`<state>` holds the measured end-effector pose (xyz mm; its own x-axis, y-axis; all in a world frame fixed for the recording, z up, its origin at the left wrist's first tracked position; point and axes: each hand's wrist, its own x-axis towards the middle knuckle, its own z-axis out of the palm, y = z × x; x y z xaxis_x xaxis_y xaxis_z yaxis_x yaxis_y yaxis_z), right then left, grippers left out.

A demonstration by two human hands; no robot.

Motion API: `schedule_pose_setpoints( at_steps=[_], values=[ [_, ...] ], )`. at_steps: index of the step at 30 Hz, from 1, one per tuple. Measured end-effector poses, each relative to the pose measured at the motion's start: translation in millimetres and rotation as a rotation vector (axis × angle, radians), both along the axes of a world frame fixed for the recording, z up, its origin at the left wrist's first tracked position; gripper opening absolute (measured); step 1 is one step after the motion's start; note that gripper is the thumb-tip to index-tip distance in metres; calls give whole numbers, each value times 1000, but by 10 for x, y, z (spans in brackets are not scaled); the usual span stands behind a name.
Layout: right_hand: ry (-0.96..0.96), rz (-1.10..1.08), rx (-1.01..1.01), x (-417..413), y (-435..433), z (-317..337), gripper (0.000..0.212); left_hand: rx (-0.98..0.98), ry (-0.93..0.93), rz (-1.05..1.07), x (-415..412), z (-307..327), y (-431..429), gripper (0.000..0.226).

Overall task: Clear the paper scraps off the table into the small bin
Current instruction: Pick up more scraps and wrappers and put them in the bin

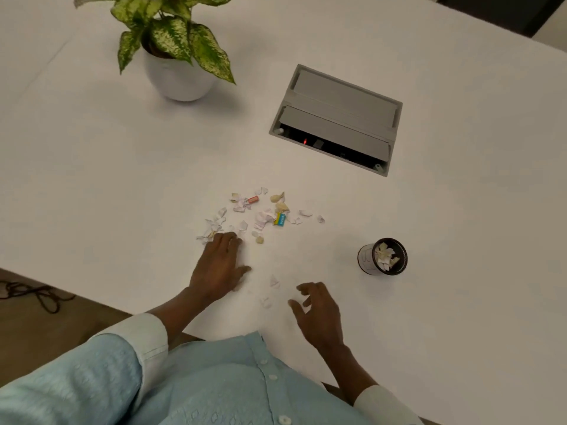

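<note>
Though featherlight and limp, paper scraps (260,213) strewn mid-worktop (460,210), small bin (382,256) well right: best raked together, then pinched. Left hand (219,265) flat, right hand (319,314) loosely curled, empty.

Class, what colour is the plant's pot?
White pot, seen clearly in the head view.

Torn white and beige paper scraps (260,214) are scattered at mid-table, with a few more (270,289) lying nearer. The small dark bin (383,256), tilted and partly filled with scraps, is set well to their right.
</note>
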<state>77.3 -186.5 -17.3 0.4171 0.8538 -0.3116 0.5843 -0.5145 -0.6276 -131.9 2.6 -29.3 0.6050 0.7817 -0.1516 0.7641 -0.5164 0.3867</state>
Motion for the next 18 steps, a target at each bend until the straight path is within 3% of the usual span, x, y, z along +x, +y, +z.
schedule_pose_setpoints(
  at_steps=[4, 7, 14, 18],
  values=[
    [76, 96, -140, -238, 65, -125, 70, -79, 149, 41, -387, -199, 3, 124],
    [95, 77, -168, -402, 185, -205, 88, -129, 181, 23, -462, -298, 9, 143],
    [92, 80, -178, -613, 542, -289, 88, -175, 144, -145, -312, -289, -77, 139],
    [74, 153, -212, -681, 676, -319, 90, -195, 154, -203, -229, -287, -91, 121]
  ],
)
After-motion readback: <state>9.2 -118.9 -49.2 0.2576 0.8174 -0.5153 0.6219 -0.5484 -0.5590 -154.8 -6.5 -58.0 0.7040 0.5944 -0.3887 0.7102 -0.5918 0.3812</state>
